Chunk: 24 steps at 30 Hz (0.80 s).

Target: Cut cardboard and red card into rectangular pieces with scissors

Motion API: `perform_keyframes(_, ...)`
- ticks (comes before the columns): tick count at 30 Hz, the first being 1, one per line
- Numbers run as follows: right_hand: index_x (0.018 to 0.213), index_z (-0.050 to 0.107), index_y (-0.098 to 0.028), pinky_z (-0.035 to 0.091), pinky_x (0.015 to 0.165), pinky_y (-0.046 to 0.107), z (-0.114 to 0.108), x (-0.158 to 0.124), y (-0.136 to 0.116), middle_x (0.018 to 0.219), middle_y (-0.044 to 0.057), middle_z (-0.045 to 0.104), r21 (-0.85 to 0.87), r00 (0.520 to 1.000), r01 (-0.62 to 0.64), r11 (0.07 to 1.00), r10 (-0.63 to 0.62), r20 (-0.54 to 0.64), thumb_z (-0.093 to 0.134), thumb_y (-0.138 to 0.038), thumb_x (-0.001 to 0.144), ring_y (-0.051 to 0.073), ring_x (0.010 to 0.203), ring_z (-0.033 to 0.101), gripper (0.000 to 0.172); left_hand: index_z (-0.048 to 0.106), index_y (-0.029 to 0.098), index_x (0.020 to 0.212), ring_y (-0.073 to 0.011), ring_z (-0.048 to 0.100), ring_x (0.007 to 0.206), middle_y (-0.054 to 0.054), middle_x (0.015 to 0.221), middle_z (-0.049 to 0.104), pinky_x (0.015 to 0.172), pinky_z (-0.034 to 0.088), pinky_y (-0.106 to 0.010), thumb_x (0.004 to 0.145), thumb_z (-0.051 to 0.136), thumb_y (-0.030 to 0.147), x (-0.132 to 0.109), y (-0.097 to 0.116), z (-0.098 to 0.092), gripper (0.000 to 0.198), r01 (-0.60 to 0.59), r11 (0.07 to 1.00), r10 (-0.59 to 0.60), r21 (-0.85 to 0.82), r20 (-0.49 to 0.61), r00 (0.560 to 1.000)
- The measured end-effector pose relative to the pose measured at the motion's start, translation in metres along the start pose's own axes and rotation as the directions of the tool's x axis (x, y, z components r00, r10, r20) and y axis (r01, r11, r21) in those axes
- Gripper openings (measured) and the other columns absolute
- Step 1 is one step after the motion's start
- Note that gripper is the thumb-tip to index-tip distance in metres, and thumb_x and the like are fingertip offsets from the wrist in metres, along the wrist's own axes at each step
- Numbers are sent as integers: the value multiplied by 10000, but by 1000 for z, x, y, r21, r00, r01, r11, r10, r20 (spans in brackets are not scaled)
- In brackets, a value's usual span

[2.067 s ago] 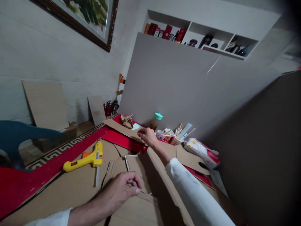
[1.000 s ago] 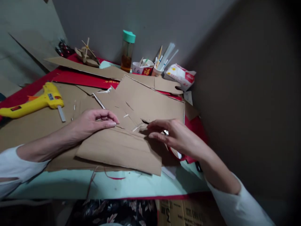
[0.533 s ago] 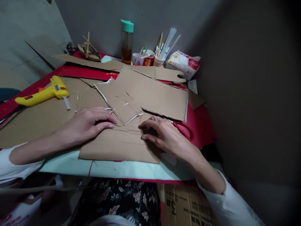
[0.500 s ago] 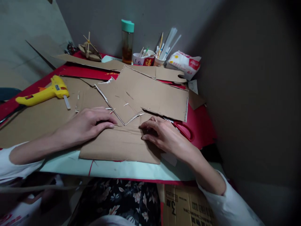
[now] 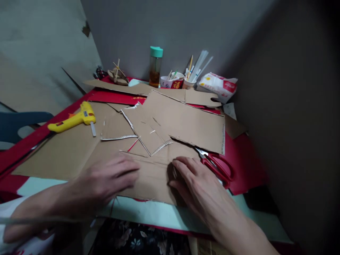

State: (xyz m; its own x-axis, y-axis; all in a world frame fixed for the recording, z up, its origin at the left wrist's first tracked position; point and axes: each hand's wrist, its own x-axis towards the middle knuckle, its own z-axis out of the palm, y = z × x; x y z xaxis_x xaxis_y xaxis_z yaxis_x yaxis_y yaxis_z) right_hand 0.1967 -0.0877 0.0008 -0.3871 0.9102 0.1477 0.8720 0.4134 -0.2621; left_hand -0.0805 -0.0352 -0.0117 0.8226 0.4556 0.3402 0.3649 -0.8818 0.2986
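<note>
My left hand (image 5: 114, 179) is blurred by motion over the near part of the brown cardboard sheet (image 5: 154, 180); its fingers are too smeared to judge their grip. My right hand (image 5: 195, 180) is open, fingers curved and thumb apart, with fingertips at the creased right part of that sheet. Beyond both hands lies a cut cardboard piece (image 5: 183, 120) with torn, corrugated edges and a pointed near corner. Red-handled scissors (image 5: 216, 166) lie just right of my right hand, blades partly under the cut piece. A thin strip of cardboard (image 5: 133, 153) rests above my left hand.
A yellow glue gun (image 5: 75, 118) lies at the left on cardboard. Along the wall stand a bottle with a teal lid (image 5: 155, 67), a cup of sticks and straws (image 5: 190, 83) and a tissue pack (image 5: 217, 85). A blue chair (image 5: 23, 124) is at the left.
My left hand has come off the fold line and moved nearer to me. My right hand stays by the sheet. The view has shifted, so things sit lower and further right.
</note>
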Motion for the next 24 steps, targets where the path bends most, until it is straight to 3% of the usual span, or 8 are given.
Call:
perform_keyframes(4,1287,610,-187,590,830,482,3,-10,-6,1326,140,638,-102,986,153,983,-159,-57,598,-467,914,340,1089,629,467,564,191,1307,-301,564,1195,-144,1354,633,1026,441,-439,884,652,303,-13,-1,-3,447,-29,999,20,46,183,983)
perform_keyframes(6,1298,621,-168,586,852,505,7,-11,-8,1360,157,625,-154,979,183,971,-195,-66,600,-460,912,360,1143,619,485,540,163,1343,-313,524,1247,-157,1389,607,1061,403,-474,899,626,303,-18,-4,-2,474,-22,996,7,82,179,984)
perform_keyframes(11,1285,638,-109,579,847,528,23,-6,-12,1371,222,601,-204,970,185,961,-212,-121,620,-405,901,383,1184,593,485,563,145,1323,-293,504,1255,-138,1356,635,1092,344,-453,945,578,301,-28,-8,5,409,42,986,-52,162,54,997)
perform_keyframes(17,1321,590,-97,511,918,570,38,-8,-12,1404,233,564,-164,955,193,967,-224,-193,537,-409,961,380,1282,505,479,613,214,1281,-258,591,1149,-79,1234,718,1006,438,-407,949,577,264,-33,-11,1,337,125,990,-119,70,-78,990)
perform_keyframes(21,1346,562,-97,468,962,573,41,-11,-10,1436,231,533,-155,950,194,969,-225,-215,536,-419,967,375,1325,464,498,701,250,1127,-219,647,891,-33,945,760,835,518,-361,866,664,127,-27,-21,-13,291,187,982,-168,38,-287,943)
perform_keyframes(24,1364,550,-98,448,998,586,39,-12,-10,1450,227,523,-166,955,193,967,-225,-196,559,-416,953,371,1339,460,520,734,273,1060,-221,638,870,-8,903,750,825,498,-370,839,655,75,-20,-25,-24,307,295,955,-262,35,-368,892)
